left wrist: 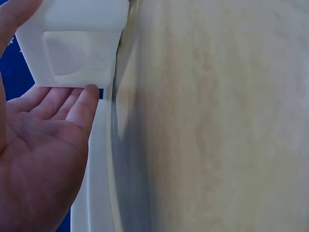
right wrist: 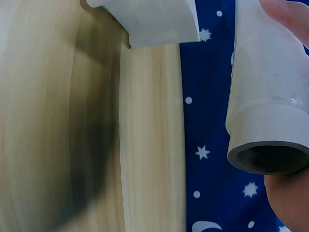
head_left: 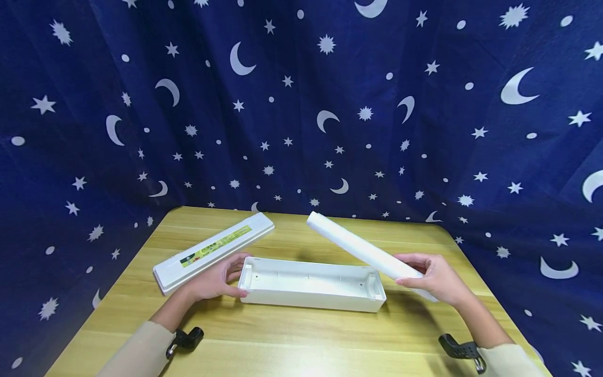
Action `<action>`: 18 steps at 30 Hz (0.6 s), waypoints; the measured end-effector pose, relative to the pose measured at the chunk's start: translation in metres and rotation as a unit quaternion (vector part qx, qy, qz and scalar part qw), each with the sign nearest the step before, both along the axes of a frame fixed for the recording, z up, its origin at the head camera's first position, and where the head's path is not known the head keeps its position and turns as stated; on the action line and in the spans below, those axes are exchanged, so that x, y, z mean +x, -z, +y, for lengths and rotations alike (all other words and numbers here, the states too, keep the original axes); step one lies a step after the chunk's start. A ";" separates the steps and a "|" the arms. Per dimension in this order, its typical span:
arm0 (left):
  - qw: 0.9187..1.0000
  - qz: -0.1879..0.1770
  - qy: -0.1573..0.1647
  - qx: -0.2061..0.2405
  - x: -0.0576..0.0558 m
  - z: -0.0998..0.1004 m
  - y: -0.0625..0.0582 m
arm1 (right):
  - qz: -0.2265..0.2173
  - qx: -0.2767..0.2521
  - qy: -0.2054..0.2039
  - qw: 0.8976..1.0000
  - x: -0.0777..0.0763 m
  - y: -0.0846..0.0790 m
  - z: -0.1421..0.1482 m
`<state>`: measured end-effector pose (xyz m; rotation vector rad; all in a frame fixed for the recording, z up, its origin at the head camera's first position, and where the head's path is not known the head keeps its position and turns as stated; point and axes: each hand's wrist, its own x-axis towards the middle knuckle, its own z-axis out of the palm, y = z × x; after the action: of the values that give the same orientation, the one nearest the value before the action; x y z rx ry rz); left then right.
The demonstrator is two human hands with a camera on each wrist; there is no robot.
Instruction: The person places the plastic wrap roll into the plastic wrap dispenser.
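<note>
White roll [head_left: 363, 246] and open box [head_left: 311, 299], each in hand.
The right hand [head_left: 435, 277] grasps the roll's near right end above the table [head_left: 306, 340]; the left hand [head_left: 219, 277] grips the box's left end, beside the lid [head_left: 214, 250].

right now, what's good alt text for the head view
A person's right hand holds a white roll slanted near the right end of an open white box, while the left hand grips the box's left end. To the left, a white lid with a yellow label lies on a wooden table, with a blue moon-and-star curtain behind.
</note>
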<state>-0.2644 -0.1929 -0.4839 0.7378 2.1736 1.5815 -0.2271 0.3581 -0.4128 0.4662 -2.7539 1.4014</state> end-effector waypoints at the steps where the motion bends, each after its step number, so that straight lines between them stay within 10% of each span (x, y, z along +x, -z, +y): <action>1: 1.000 0.002 0.001 0.000 0.000 0.000 0.000 | 0.000 -0.004 -0.005 1.000 -0.001 0.001 -0.001; 18: 1.000 -0.003 -0.001 0.007 -0.001 0.000 0.002 | -0.018 -0.027 -0.084 0.996 -0.014 0.000 -0.029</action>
<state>-0.2651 -0.1931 -0.4854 0.7345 2.1623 1.5994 -0.2408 0.3293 -0.4132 0.6914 -2.7529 1.5290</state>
